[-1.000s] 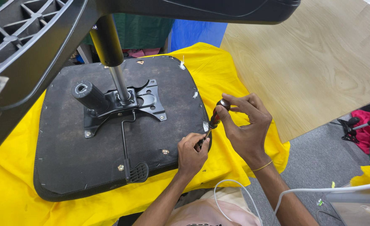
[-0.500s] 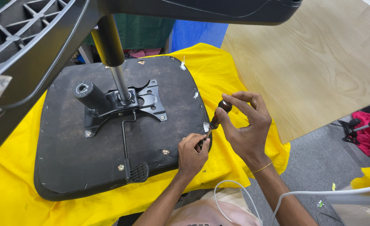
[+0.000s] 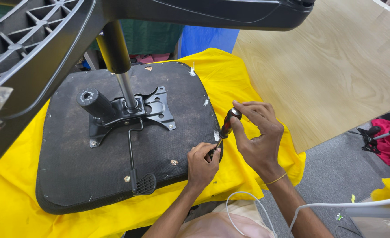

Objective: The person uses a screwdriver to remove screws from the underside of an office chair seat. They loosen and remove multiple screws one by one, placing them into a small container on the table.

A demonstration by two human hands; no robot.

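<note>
An upturned black chair seat [image 3: 71, 167] lies on a yellow cloth [image 3: 14, 194], with a black metal mechanism plate [image 3: 155, 108] and a gas-lift column [image 3: 120, 70] bolted at its middle. My right hand [image 3: 256, 136] grips the dark handle of a screwdriver [image 3: 227, 125], whose tip meets the seat's right edge. My left hand [image 3: 201, 163] pinches the screwdriver shaft at the tip, resting on the seat edge.
The chair's black star base [image 3: 40, 48] hangs overhead at top left. A light wooden board [image 3: 331, 66] lies to the right. A lever with a paddle [image 3: 144, 183] crosses the seat. White cable [image 3: 248, 198] runs near my lap; red cloth [image 3: 389, 136] sits far right.
My right hand has turned on the screwdriver handle, fingers shifting round its top. My left hand stays at the tip. The view moved slightly.
</note>
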